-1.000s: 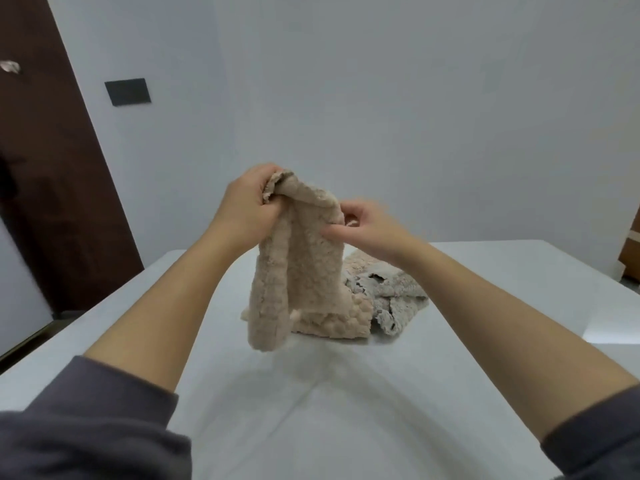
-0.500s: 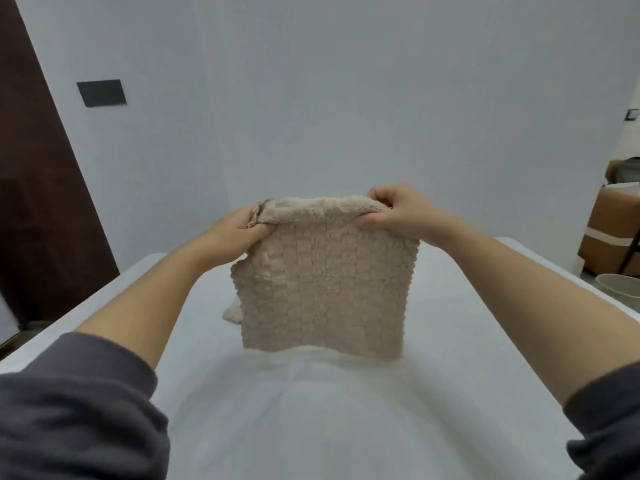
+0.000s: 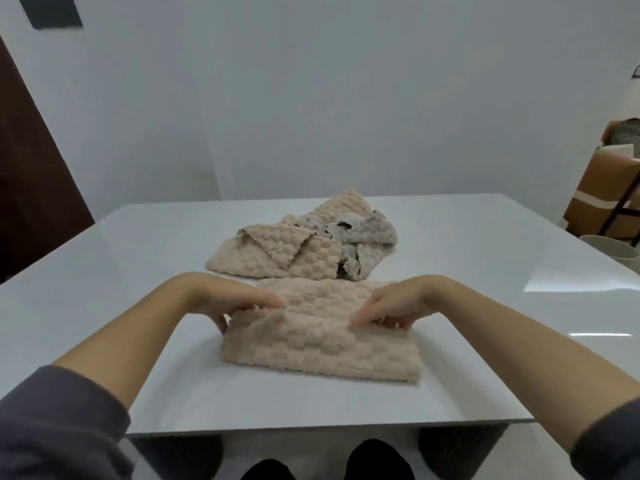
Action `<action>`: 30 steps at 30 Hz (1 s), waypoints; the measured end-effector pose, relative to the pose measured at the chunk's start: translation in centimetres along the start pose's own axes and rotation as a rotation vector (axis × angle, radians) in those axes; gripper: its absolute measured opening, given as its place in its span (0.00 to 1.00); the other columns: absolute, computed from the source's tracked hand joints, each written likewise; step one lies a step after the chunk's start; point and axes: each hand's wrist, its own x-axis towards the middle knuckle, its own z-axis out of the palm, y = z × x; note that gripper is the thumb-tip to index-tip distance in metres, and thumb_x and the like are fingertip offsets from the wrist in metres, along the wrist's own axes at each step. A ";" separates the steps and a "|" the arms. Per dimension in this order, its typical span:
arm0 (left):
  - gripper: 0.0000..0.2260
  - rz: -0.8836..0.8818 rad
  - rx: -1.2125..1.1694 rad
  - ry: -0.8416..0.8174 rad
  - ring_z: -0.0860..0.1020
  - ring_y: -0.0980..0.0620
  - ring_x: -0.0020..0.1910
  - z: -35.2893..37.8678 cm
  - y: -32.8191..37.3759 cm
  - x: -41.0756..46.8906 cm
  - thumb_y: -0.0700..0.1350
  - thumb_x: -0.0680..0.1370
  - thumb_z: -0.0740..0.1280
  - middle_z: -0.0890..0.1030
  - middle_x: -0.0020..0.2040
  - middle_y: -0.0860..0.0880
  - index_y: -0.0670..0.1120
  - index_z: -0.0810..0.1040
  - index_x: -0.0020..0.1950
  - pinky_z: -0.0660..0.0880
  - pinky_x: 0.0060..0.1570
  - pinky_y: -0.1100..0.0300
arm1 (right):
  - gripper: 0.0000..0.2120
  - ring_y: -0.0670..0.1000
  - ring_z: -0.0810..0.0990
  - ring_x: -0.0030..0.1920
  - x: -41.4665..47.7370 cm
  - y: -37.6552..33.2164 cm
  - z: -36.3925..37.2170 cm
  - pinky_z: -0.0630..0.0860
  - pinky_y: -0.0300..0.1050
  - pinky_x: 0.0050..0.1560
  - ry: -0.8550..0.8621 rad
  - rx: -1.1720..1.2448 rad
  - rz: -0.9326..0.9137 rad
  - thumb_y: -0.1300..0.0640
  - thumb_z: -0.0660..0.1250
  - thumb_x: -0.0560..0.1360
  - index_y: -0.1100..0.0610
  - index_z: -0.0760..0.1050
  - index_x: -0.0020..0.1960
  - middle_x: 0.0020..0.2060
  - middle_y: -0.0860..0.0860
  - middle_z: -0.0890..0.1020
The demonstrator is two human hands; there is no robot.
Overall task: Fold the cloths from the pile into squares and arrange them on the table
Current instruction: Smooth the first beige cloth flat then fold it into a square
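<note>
Lit softly and evenly, in cool, somewhat dim indoor light. Glared white in patches and a thin streak on the glossy desk (image 3: 575,285) at right. Shadowed only faintly beneath the beige cloth (image 3: 322,351) and under the desk's near edge. Smeared by motion blur throughout, worst at the dark wall plate (image 3: 50,10) upper left. Bowed and stretched toward the corners by the wide lens.

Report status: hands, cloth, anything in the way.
Hands: left hand and right hand pinch the beige cloth at its raised fold. Cloth half-folded on table. Remaining pile close behind, not blocking.
</note>
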 end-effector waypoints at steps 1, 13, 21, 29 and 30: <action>0.21 0.028 -0.003 0.100 0.75 0.52 0.41 -0.1 0.2 0.4 0.63 0.76 0.63 0.77 0.44 0.50 0.46 0.80 0.50 0.74 0.41 0.59 | 0.17 0.47 0.76 0.35 0.3 0.1 -0.4 0.76 0.40 0.37 0.098 0.018 -0.032 0.43 0.63 0.79 0.55 0.81 0.50 0.36 0.47 0.79; 0.24 0.182 0.558 0.538 0.64 0.43 0.72 -0.8 3.2 13.4 0.61 0.81 0.51 0.60 0.76 0.45 0.61 0.55 0.77 0.65 0.69 0.46 | 0.25 0.57 0.65 0.72 11.5 0.6 -6.7 0.65 0.52 0.70 0.729 -0.528 -0.113 0.46 0.57 0.81 0.48 0.60 0.77 0.74 0.54 0.65; 0.23 0.232 0.462 0.607 0.64 0.46 0.73 -4.0 3.7 16.7 0.56 0.83 0.51 0.63 0.76 0.47 0.54 0.57 0.78 0.64 0.70 0.48 | 0.26 0.60 0.59 0.75 15.4 -0.3 -9.3 0.60 0.58 0.74 0.769 -0.470 -0.098 0.46 0.54 0.82 0.47 0.55 0.79 0.78 0.54 0.56; 0.09 0.330 0.566 0.664 0.72 0.55 0.42 -1.1 0.8 12.0 0.52 0.81 0.60 0.74 0.45 0.56 0.51 0.73 0.58 0.69 0.43 0.59 | 0.10 0.49 0.75 0.50 11.2 0.6 -5.8 0.75 0.47 0.53 0.845 -0.411 -0.246 0.47 0.62 0.79 0.50 0.75 0.56 0.53 0.49 0.74; 0.07 0.318 0.588 0.686 0.72 0.55 0.41 -0.8 0.6 11.8 0.52 0.81 0.61 0.73 0.43 0.56 0.51 0.73 0.54 0.67 0.41 0.59 | 0.09 0.49 0.75 0.48 10.8 0.8 -5.4 0.75 0.47 0.50 0.827 -0.435 -0.242 0.46 0.63 0.78 0.50 0.75 0.53 0.50 0.48 0.75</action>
